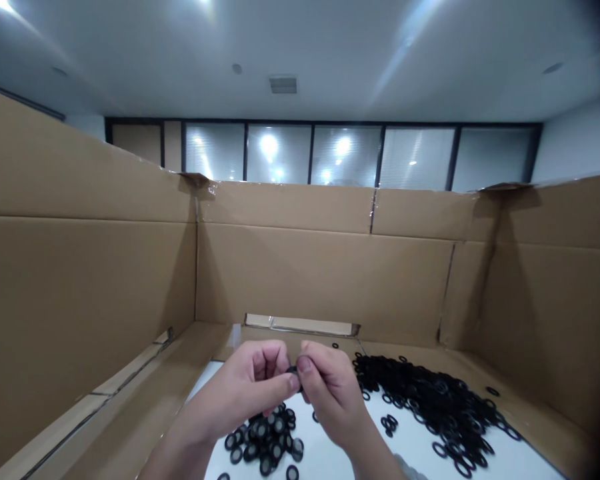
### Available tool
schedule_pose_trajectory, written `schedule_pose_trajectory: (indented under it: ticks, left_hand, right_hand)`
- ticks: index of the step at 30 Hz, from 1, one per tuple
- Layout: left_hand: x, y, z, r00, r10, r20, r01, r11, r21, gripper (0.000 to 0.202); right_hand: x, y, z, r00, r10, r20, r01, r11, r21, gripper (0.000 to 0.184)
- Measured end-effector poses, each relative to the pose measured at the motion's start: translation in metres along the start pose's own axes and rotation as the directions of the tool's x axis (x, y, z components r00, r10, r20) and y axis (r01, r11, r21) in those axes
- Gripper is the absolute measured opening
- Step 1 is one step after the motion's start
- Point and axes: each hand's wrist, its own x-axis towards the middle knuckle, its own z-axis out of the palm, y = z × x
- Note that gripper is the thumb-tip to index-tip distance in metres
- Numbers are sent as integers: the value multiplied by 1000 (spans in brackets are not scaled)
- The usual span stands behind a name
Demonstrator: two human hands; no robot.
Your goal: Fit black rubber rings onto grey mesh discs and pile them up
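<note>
My left hand (257, 380) and my right hand (327, 390) meet in front of me, thumbs and fingers pinched on a small black ring (293, 370). The fingers hide most of it, so I cannot tell whether anything sits inside. Below my left hand lies a pile of black rings with grey centres (265, 440), loosely scattered at its edges. To the right of my right hand spreads a larger heap of open black rings (430, 400).
A white surface (325, 460) lies under both piles. Tall cardboard walls (325, 273) surround it at the back, left and right. A small cluster of rings (389, 425) sits apart from the large heap. A greyish translucent thing (409, 469) shows at the bottom edge.
</note>
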Motion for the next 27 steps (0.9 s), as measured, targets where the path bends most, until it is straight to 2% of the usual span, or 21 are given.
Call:
schedule_pose_trajectory:
  ticks: [6,10,15,20,27]
  left_hand:
    - [1,0,-3,1000,-18,18,19,999,-32,39]
    - [4,-2,-4,998,55,9,-54,992,-113,34]
    - [8,-5,1,994,107,-10,-106,969,-225,34]
    - [9,-5,6,994,106,-12,-105,951,-289,26]
    - [11,-3,14,997,67,-43,-77,931,-355,19]
  right_hand:
    - [1,1,-6,999,-33,15,34,997,-75,35]
    - [1,3,-4,998,-16,-56,10,995,-101,37]
    - [2,4,-1,992,38,-123,-45,997,-55,41]
    - [1,6,-3,979,112,-170,-116,993,-12,43]
    - [0,2,0,965,143,-218,-144,990,12,45]
